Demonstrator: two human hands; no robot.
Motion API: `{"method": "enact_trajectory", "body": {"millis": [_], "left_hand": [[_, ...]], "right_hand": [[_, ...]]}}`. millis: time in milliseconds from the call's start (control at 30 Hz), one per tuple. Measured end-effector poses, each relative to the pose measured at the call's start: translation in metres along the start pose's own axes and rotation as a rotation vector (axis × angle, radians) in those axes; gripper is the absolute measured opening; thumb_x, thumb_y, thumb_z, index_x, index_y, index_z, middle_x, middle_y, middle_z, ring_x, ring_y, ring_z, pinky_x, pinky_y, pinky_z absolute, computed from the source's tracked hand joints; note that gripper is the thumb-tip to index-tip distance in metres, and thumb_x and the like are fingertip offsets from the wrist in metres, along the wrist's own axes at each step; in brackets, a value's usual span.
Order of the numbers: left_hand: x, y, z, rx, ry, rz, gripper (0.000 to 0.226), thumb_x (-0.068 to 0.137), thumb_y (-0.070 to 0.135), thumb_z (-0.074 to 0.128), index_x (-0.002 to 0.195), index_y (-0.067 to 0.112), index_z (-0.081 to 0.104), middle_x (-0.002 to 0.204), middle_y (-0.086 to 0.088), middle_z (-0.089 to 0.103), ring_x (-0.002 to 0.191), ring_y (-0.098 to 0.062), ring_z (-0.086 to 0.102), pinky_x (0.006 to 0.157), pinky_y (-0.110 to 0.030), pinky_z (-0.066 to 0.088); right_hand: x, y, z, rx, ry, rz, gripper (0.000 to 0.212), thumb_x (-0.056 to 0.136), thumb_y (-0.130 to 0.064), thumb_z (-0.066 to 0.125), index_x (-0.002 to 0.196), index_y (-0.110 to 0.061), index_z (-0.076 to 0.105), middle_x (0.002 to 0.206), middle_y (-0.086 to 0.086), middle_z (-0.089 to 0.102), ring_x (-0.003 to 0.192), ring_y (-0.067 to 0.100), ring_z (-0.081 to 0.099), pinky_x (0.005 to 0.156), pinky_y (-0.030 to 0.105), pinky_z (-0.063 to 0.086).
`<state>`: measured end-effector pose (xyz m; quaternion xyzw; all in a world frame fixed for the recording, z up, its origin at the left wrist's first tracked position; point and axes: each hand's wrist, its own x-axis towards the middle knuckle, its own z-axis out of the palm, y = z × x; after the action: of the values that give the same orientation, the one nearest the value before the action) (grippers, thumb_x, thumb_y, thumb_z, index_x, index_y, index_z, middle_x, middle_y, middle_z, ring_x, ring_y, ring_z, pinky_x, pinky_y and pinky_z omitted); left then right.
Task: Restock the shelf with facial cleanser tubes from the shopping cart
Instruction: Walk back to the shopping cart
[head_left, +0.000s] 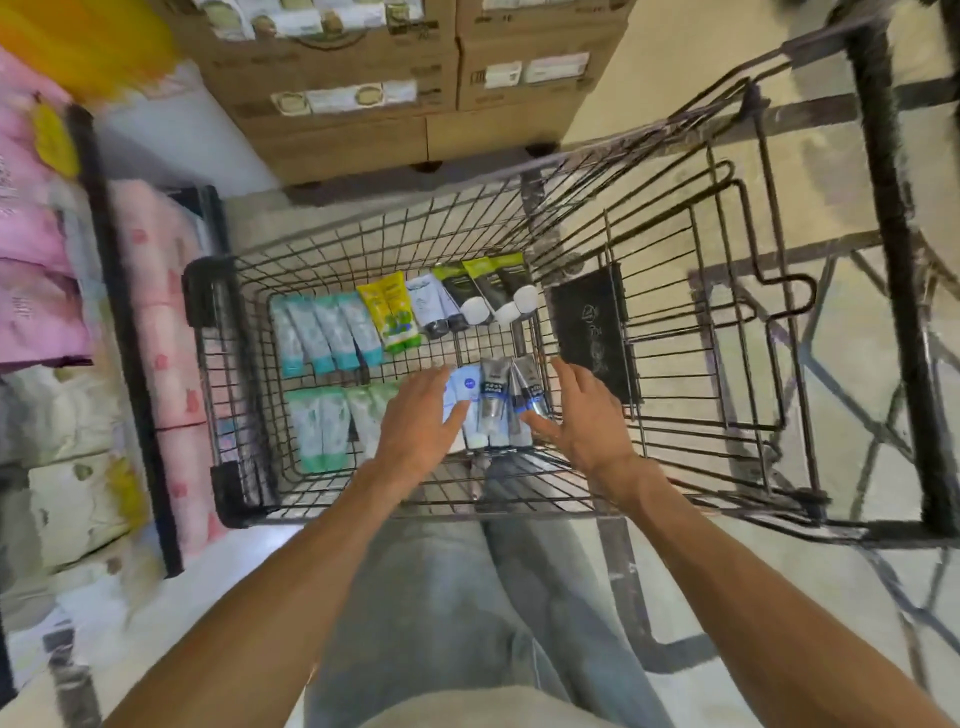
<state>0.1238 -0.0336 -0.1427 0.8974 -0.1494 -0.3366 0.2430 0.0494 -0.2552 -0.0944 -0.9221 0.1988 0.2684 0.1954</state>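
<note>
A black wire shopping cart (244, 395) stands in front of me with several cleanser tubes lying flat in its basket. Teal tubes (324, 332), yellow tubes (390, 307) and dark green-topped tubes (483, 288) lie in the far row. Pale green tubes (324, 426) and silver-blue tubes (493, 397) lie in the near row. My left hand (423, 421) hovers with straight fingers over a light blue tube (464, 385). My right hand (584, 410) is open beside the silver-blue tubes, its fingertips at their right edge. Neither hand grips anything.
A shelf rack (124, 332) with pink and white packs stands at the left. Stacked cardboard boxes (374, 104) sit beyond the cart. The cart's folding child seat (727, 312) and handle (883, 208) are to the right. A dark pouch (589, 332) leans inside the cart.
</note>
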Motion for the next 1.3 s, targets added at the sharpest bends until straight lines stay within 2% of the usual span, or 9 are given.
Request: {"method": "enact_trajectory", "body": {"millis": [167, 267, 600, 700, 800, 900, 1033, 1167, 1300], "left_hand": [[0.024, -0.024, 0.037, 0.007, -0.085, -0.071, 0.06, 0.103, 0.043, 0.052, 0.154, 0.014, 0.04, 0.154, -0.009, 0.046, 0.138, -0.032, 0.045, 0.109, -0.044, 0.039], [0.04, -0.033, 0.063, -0.037, -0.138, -0.14, 0.063, 0.103, 0.043, 0.052, 0.157, 0.015, 0.036, 0.159, -0.008, 0.04, 0.142, -0.032, 0.04, 0.113, -0.045, 0.036], [0.106, -0.047, 0.138, -0.15, -0.177, -0.181, 0.056, 0.103, 0.044, 0.052, 0.152, 0.022, 0.038, 0.151, -0.006, 0.048, 0.133, -0.027, 0.05, 0.101, -0.046, 0.048], [0.118, -0.046, 0.158, -0.188, -0.161, -0.181, 0.046, 0.103, 0.043, 0.05, 0.145, 0.027, 0.041, 0.141, -0.002, 0.054, 0.124, -0.026, 0.056, 0.093, -0.048, 0.052], [0.126, -0.041, 0.174, -0.215, -0.145, -0.207, 0.042, 0.099, 0.038, 0.058, 0.137, 0.028, 0.044, 0.125, -0.002, 0.06, 0.112, -0.026, 0.062, 0.086, -0.05, 0.055], [0.132, -0.038, 0.189, -0.162, -0.095, -0.261, 0.049, 0.095, 0.035, 0.067, 0.135, 0.017, 0.047, 0.127, -0.009, 0.057, 0.113, -0.03, 0.06, 0.086, -0.049, 0.054], [0.139, -0.035, 0.197, -0.195, -0.043, -0.361, 0.043, 0.092, 0.031, 0.07, 0.124, 0.012, 0.049, 0.122, -0.011, 0.055, 0.111, -0.032, 0.057, 0.086, -0.048, 0.051], [0.144, -0.038, 0.193, -0.344, -0.046, -0.385, 0.028, 0.092, 0.03, 0.066, 0.115, 0.02, 0.053, 0.111, -0.004, 0.059, 0.1, -0.027, 0.061, 0.086, -0.051, 0.053], [0.142, -0.043, 0.186, -0.377, -0.049, -0.404, 0.028, 0.089, 0.023, 0.073, 0.11, 0.023, 0.054, 0.115, -0.004, 0.051, 0.108, -0.025, 0.056, 0.091, -0.046, 0.052]], "right_hand": [[0.031, 0.01, 0.026, 0.03, -0.066, 0.047, 0.085, 0.091, -0.062, 0.06, 0.157, -0.019, 0.028, 0.146, 0.008, 0.048, 0.132, 0.028, 0.047, 0.11, 0.046, 0.04], [0.05, 0.02, 0.048, 0.051, -0.101, 0.073, 0.087, 0.09, -0.062, 0.06, 0.158, -0.022, 0.025, 0.143, 0.008, 0.049, 0.128, 0.029, 0.05, 0.108, 0.047, 0.043], [0.1, 0.049, 0.112, 0.036, -0.204, 0.121, 0.089, 0.09, -0.059, 0.063, 0.159, -0.021, 0.022, 0.148, 0.005, 0.044, 0.135, 0.028, 0.045, 0.111, 0.047, 0.037], [0.107, 0.053, 0.124, 0.007, -0.215, 0.121, 0.089, 0.09, -0.061, 0.061, 0.159, -0.021, 0.021, 0.152, 0.005, 0.042, 0.138, 0.028, 0.044, 0.112, 0.048, 0.037], [0.114, 0.053, 0.131, 0.076, -0.195, 0.115, 0.087, 0.091, -0.053, 0.066, 0.158, -0.018, 0.023, 0.153, 0.008, 0.041, 0.139, 0.028, 0.043, 0.112, 0.042, 0.038], [0.12, 0.055, 0.137, 0.093, -0.184, 0.108, 0.087, 0.092, -0.055, 0.064, 0.159, -0.018, 0.023, 0.153, 0.008, 0.041, 0.14, 0.028, 0.041, 0.114, 0.043, 0.039], [0.125, 0.059, 0.141, 0.115, -0.194, 0.125, 0.087, 0.091, -0.052, 0.067, 0.159, -0.018, 0.025, 0.151, 0.008, 0.043, 0.138, 0.028, 0.042, 0.112, 0.044, 0.04], [0.123, 0.059, 0.139, 0.128, -0.21, 0.148, 0.084, 0.092, -0.048, 0.069, 0.158, -0.02, 0.025, 0.149, 0.006, 0.043, 0.137, 0.027, 0.044, 0.11, 0.042, 0.041], [0.12, 0.06, 0.14, 0.145, -0.281, 0.203, 0.079, 0.094, -0.047, 0.066, 0.157, -0.02, 0.027, 0.146, 0.006, 0.044, 0.135, 0.028, 0.046, 0.108, 0.043, 0.042]]}}
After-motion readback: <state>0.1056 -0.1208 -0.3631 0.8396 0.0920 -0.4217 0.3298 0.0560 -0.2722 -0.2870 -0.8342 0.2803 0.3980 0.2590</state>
